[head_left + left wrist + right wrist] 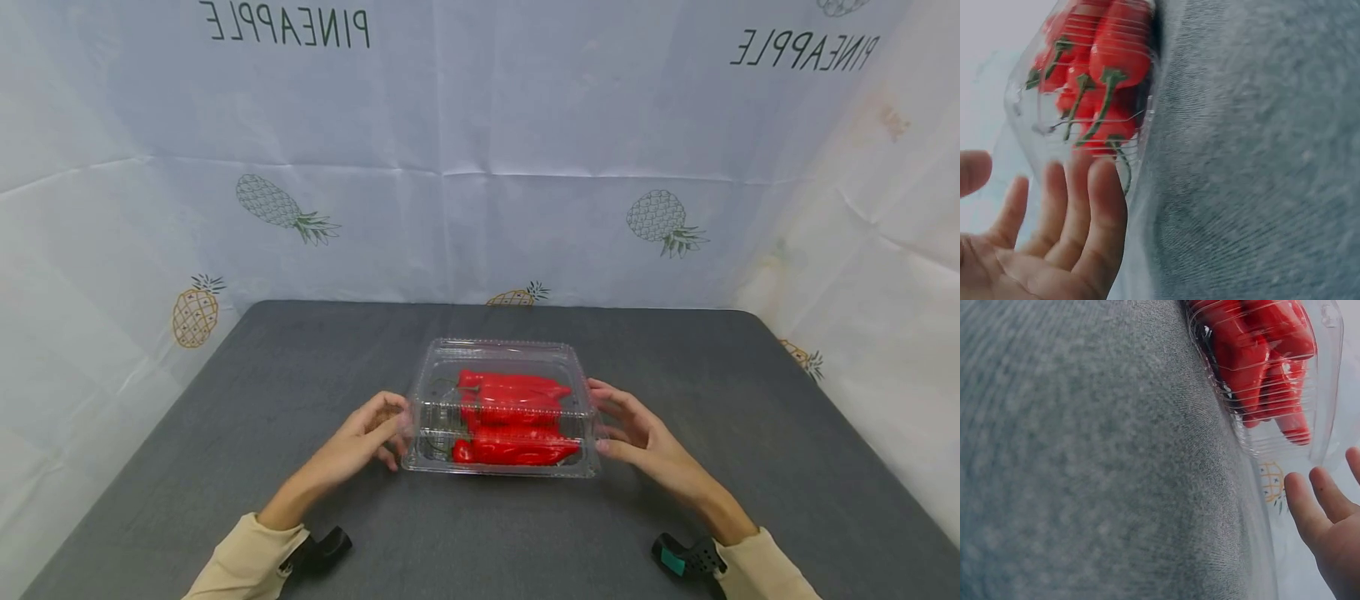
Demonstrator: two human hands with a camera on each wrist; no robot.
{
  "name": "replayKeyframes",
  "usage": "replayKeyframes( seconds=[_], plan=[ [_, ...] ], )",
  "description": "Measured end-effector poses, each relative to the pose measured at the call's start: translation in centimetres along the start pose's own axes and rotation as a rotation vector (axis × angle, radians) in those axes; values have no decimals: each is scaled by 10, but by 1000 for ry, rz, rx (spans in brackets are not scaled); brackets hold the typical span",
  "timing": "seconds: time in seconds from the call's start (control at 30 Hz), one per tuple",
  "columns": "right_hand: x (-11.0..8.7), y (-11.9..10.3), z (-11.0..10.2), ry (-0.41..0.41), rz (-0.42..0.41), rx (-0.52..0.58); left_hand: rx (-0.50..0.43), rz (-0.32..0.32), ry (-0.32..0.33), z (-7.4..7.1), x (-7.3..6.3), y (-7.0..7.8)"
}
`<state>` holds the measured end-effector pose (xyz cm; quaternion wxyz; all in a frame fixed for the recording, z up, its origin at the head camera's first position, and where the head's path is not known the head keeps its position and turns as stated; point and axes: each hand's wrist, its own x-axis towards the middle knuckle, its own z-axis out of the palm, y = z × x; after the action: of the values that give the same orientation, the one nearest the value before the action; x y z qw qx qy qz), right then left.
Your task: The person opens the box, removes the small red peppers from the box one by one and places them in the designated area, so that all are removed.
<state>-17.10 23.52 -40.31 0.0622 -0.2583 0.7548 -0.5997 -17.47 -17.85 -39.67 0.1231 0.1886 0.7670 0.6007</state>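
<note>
A clear plastic clamshell box (491, 354) sits near the middle of the table, its lid down over several long red peppers (517, 408). The peppers lie crosswise, green stems (1107, 106) toward the left end. At that end is my left hand (371, 429), fingers extended and tips right at the box's wall. My right hand (637, 429) is beside the opposite end, its fingers spread and thumb close to the front corner. In the right wrist view the fingertips (1294, 484) show just off the ribbed end of the box.
The dark grey table (480, 533) reaches back to a white cloth (480, 233) printed with pineapples, which also hangs along both sides. A black band device (322, 550) is on the left wrist, and another black device (686, 557) is on the right.
</note>
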Motion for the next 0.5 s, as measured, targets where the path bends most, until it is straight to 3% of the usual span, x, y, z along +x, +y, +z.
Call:
replayKeyframes(
  seconds=[0.1,0.2,0.5],
  plan=[
    [1,-2,1,12,-1,-27,39,-25,48,4,0,-1],
    [2,-3,2,35,-1,-58,53,-45,52,7,0,-2],
    [10,0,1,103,-115,-120,3,-30,-86,19,1,-4]
  ],
)
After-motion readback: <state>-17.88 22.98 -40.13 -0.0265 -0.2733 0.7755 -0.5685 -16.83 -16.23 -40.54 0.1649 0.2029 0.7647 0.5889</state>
